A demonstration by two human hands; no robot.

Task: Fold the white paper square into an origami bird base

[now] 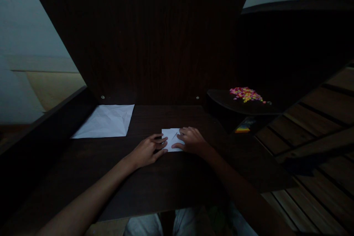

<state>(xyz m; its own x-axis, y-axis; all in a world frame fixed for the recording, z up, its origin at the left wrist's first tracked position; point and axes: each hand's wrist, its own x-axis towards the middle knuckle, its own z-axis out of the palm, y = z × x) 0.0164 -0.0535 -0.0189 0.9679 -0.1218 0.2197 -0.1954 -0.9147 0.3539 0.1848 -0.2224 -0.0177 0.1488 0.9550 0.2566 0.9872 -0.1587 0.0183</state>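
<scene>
A small square of folded white paper (172, 139) lies flat on the dark wooden desk (155, 184), with a short slanting crease or edge line near its middle. On its left edge rest the fingertips of my left hand (149, 150), fingers spread and flat. My right hand (193, 140) lies over the paper's right side, its fingers stretched out and the thumb along the lower edge. Part of the paper is hidden beneath both hands.
Larger creased white sheets (106, 121) lie at the back left of the desk. Small pink and yellow pieces (247, 94) are heaped on a raised curved shelf (221, 97) at the right. Beneath it sits a colourful striped item (243, 128). A tall dark panel (149, 37) bounds the back.
</scene>
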